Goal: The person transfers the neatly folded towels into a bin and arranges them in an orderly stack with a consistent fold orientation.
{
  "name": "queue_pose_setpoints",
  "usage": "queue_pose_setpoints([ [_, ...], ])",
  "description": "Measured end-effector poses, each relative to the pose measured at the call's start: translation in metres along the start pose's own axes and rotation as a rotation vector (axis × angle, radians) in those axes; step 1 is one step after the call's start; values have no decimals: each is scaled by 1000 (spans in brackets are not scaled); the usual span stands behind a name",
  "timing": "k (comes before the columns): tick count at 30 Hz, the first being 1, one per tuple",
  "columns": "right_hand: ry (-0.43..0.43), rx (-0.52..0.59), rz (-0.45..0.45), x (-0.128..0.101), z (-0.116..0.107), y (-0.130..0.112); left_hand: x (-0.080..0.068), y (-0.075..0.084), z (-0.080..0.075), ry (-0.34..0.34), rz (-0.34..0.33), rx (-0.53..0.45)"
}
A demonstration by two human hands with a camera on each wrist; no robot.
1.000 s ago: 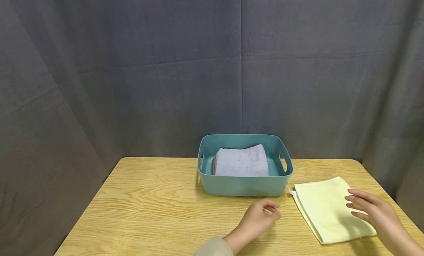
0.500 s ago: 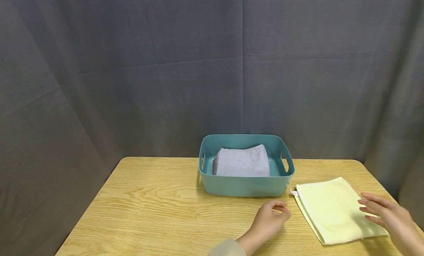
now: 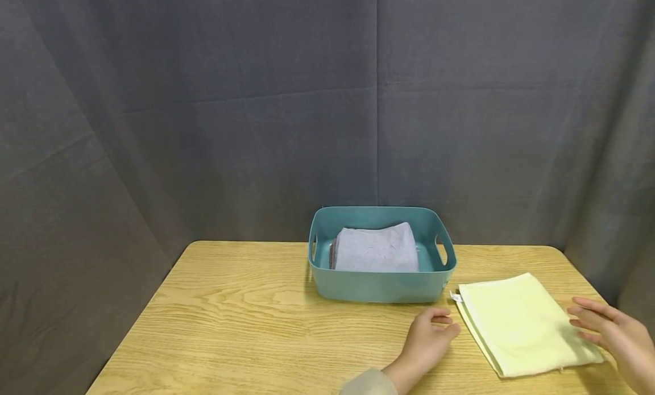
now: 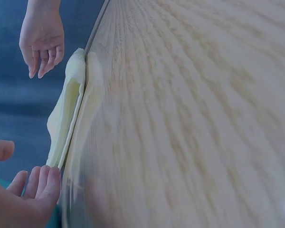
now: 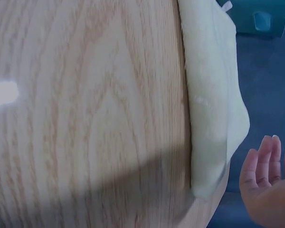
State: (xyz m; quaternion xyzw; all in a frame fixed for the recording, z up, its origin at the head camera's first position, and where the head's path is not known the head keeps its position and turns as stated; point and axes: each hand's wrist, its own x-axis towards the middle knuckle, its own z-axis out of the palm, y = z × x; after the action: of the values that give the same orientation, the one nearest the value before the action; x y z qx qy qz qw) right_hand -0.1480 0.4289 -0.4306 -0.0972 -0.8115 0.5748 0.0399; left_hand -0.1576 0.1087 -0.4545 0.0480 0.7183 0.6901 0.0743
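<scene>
A folded pale yellow towel point(image 3: 527, 324) with a small white tag at its left corner lies on the right part of the table. My left hand point(image 3: 427, 338) hovers just left of it, fingers loosely bent and holding nothing. On the other side, my right hand point(image 3: 616, 335) is raised over the towel's right edge with relaxed, spread fingers. The left wrist view shows the left fingertips point(image 4: 40, 183) near the towel's near end. In the right wrist view the right hand point(image 5: 268, 185) stands apart from the thick folded side of the towel point(image 5: 209, 104).
A teal plastic basket point(image 3: 378, 286) with handle holes stands at the back of the wooden table point(image 3: 230, 321). Inside it lie a folded light grey towel point(image 3: 377, 250) and a darker brownish cloth edge beside it. A dark grey curtain point(image 3: 256, 128) hangs behind the table.
Both hands have moved to the right, the left one nearer to the yellow towel and the right one out toward its right edge. Towel and basket appear unmoved apart from slight camera shift.
</scene>
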Motion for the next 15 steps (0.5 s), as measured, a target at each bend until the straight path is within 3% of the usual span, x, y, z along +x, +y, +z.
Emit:
queue_pose_setpoints([
  [5,-2,74,-18,7,-7,9,3,-2,11,60,-33,-26],
  [15,22,-25,-71,20,-25,28,11,-4,32,135,-98,-72],
])
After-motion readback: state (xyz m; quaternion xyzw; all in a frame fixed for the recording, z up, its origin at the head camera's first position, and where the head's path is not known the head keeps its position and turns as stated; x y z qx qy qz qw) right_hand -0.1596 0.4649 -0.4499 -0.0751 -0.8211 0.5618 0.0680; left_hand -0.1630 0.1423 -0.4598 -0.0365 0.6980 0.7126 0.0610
